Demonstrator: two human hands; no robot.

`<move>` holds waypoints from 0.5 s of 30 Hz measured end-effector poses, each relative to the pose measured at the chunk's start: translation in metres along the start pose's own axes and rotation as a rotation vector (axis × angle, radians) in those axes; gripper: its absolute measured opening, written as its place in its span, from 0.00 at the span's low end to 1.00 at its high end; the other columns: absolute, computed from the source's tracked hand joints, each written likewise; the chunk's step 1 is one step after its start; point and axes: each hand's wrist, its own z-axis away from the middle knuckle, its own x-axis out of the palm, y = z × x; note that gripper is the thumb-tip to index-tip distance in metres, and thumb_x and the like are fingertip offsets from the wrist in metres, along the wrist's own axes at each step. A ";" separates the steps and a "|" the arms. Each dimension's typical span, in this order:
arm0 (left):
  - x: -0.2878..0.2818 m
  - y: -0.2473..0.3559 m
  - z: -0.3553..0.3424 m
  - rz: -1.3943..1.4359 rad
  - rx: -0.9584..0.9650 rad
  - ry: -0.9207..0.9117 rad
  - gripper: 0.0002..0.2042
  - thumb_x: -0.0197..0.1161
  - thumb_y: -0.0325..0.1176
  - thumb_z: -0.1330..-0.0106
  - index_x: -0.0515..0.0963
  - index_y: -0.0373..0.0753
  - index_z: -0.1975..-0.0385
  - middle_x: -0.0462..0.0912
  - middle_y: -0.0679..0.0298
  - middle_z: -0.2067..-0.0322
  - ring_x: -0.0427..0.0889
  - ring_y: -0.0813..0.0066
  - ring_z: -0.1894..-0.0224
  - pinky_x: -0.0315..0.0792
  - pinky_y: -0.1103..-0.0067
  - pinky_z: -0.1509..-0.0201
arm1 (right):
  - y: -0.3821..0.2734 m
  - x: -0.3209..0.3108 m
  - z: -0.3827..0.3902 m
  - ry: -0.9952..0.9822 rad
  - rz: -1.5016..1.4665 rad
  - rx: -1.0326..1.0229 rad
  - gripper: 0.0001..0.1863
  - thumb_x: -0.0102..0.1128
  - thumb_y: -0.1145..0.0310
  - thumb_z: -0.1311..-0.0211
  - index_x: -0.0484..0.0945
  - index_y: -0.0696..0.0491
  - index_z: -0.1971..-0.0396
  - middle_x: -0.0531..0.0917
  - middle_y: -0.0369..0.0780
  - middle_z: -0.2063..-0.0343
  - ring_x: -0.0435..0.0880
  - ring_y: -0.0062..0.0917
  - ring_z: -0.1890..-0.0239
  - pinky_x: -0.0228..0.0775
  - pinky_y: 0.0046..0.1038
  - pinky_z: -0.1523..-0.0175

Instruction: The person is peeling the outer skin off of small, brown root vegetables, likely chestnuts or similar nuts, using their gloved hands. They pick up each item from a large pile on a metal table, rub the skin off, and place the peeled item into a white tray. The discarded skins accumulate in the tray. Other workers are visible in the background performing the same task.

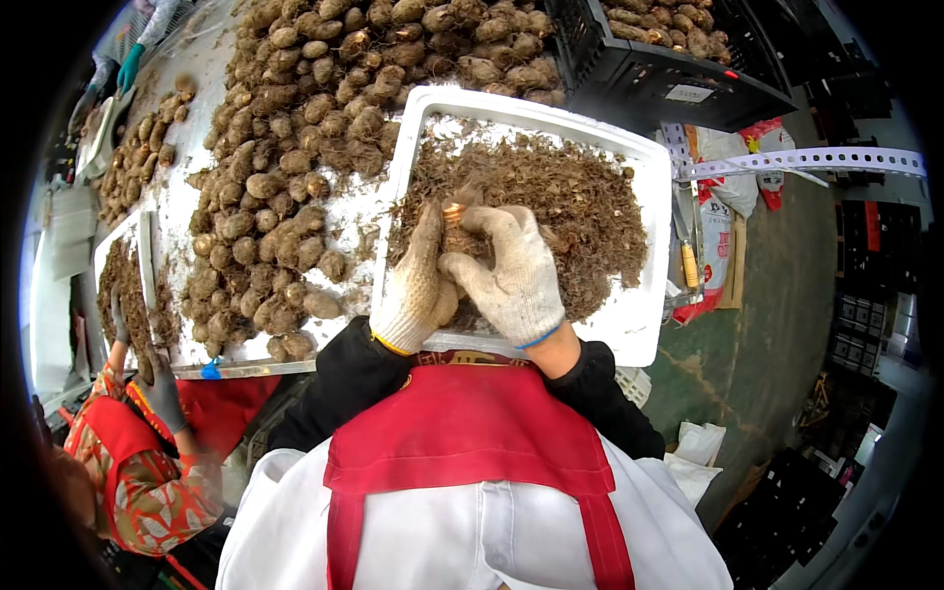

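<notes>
My left hand [415, 287], in a cream knit glove with a yellow cuff edge, is closed round a small brown taro [455, 222] with a pale orange end showing. From the other side, my right hand [513, 273], in a similar glove with a blue cuff edge, grips the same taro with bent fingers and thumb. Much of the taro is hidden by the gloves. Both hands are over a white foam tray [649, 285], which holds a thick layer of brown fibrous peelings [590, 216].
Hairy taros [285, 128] lie heaped on the white table left of and behind the tray. A black crate [678, 84] of taros stands at back right. A wooden-handled tool [689, 264] is right of the tray. At left, a co-worker's gloved hand [162, 393] is near another tray.
</notes>
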 end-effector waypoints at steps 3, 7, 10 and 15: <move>-0.002 0.002 0.010 -0.128 0.001 0.213 0.20 0.47 0.50 0.22 0.72 0.41 0.43 0.81 0.64 0.56 0.81 0.77 0.58 0.78 0.78 0.57 | 0.012 0.006 0.008 -0.060 -0.021 -0.057 0.11 0.65 0.67 0.41 0.80 0.53 0.59 0.81 0.45 0.64 0.84 0.35 0.63 0.77 0.36 0.58; 0.003 0.013 0.005 -0.022 -0.122 0.056 0.24 0.47 0.56 0.25 0.74 0.40 0.51 0.83 0.61 0.69 0.81 0.74 0.74 0.75 0.78 0.72 | 0.041 -0.010 0.009 0.029 -0.074 0.280 0.07 0.59 0.71 0.36 0.81 0.55 0.62 0.84 0.45 0.65 0.85 0.34 0.63 0.78 0.33 0.57; -0.012 0.015 0.000 0.035 -0.232 -0.053 0.26 0.49 0.58 0.26 0.75 0.39 0.51 0.83 0.60 0.67 0.82 0.71 0.69 0.77 0.76 0.68 | 0.040 -0.019 0.016 0.040 -0.135 0.280 0.10 0.58 0.69 0.35 0.81 0.54 0.57 0.84 0.43 0.63 0.85 0.33 0.64 0.79 0.31 0.56; 0.000 0.006 -0.001 0.137 -0.234 0.138 0.26 0.51 0.57 0.27 0.75 0.38 0.48 0.82 0.59 0.59 0.81 0.68 0.57 0.80 0.75 0.56 | -0.009 -0.015 0.000 -0.112 0.121 -0.011 0.17 0.68 0.64 0.46 0.81 0.49 0.55 0.80 0.41 0.56 0.82 0.37 0.56 0.78 0.35 0.54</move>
